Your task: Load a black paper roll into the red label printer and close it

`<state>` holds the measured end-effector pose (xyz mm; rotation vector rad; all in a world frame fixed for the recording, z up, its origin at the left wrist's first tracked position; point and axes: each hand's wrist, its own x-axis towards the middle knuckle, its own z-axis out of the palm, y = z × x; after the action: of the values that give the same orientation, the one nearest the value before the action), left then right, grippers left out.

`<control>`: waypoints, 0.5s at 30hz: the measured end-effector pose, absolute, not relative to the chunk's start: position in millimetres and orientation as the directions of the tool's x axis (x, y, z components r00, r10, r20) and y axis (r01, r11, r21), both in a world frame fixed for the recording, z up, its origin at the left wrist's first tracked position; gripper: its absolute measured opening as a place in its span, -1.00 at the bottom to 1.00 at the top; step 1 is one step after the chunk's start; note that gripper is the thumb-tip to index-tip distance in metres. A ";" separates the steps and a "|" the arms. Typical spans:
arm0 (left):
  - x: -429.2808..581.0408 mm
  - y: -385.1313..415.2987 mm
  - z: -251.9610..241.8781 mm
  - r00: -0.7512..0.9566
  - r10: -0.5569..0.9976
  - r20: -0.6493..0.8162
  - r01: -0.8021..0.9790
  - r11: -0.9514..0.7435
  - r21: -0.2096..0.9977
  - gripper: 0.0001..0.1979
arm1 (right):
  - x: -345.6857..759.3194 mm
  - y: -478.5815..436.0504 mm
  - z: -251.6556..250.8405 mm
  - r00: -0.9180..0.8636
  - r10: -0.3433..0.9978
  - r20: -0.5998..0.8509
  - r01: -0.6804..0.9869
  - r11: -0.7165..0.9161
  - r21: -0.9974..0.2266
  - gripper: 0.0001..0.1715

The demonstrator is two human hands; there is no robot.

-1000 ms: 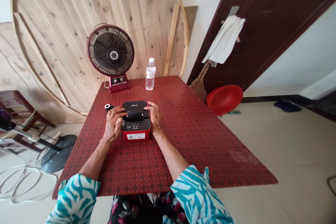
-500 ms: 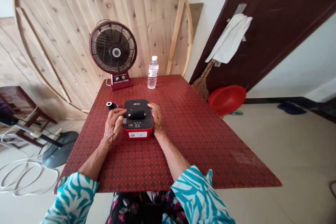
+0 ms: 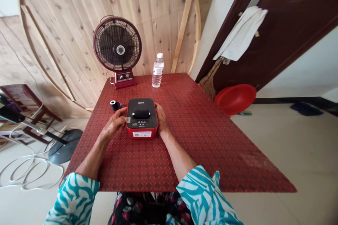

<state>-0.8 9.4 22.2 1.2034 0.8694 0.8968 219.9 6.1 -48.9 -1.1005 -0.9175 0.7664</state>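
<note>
On the table sits a small boxy device [image 3: 142, 124] with a red body, a black top and a white label on its near side. A dark cylindrical piece [image 3: 141, 113] lies in the recess of that top. My left hand [image 3: 115, 123] has its fingertips against the box's left side, by a small grey tab. Along the right side my right hand [image 3: 161, 119] grips the box, its fingers partly hidden behind it. A small black roll [image 3: 114, 105] with a white end lies just beyond my left fingers.
A red patterned table [image 3: 211, 147] carries a dark red fan [image 3: 117, 47] and a clear water bottle [image 3: 157, 72] at its far side. To the right on the floor are a red basin [image 3: 237, 98] and a broom [image 3: 208, 81]. Cable loops [image 3: 29, 168] lie at left.
My left fingers have come down from the top edge of the box to its left side. The right hand stays at the right side. The whole view has shifted slightly.
</note>
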 end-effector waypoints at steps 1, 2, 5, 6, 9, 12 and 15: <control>-0.9 9.9 21.9 0.398 0.913 -0.086 -0.115 0.143 0.983 -0.18 | 220.1 5.8 -48.1 0.425 0.875 0.231 -0.065 0.285 -0.956 -0.30; -0.9 10.3 21.6 0.398 0.912 -0.097 -0.124 0.159 0.980 -0.15 | 220.3 5.4 -47.4 0.420 0.876 0.236 -0.060 0.286 -0.956 -0.29; -0.4 10.7 21.1 0.396 0.909 -0.133 -0.145 0.205 0.968 -0.07 | 220.3 4.6 -46.5 0.419 0.876 0.240 -0.043 0.283 -0.958 -0.29; 0.0 10.6 20.9 0.394 0.908 -0.141 -0.153 0.216 0.964 -0.07 | 220.0 4.9 -47.1 0.422 0.875 0.236 -0.047 0.281 -0.959 -0.31; 1.5 9.9 19.9 0.389 0.907 -0.164 -0.179 0.249 0.952 -0.10 | 219.1 7.1 -51.0 0.428 0.875 0.225 -0.075 0.282 -0.956 -0.35; 2.6 9.2 18.9 0.392 0.902 -0.180 -0.198 0.274 0.941 -0.13 | 219.1 9.7 -55.3 0.434 0.873 0.223 -0.068 0.278 -0.958 -0.36; 2.6 9.1 18.6 0.408 0.896 -0.177 -0.200 0.277 0.940 -0.16 | 219.6 10.5 -56.3 0.436 0.872 0.224 -0.063 0.277 -0.959 -0.37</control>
<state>2.6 9.1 18.6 1.0189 0.8453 0.8668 219.6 10.5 -56.3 -1.1099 -0.9131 0.7609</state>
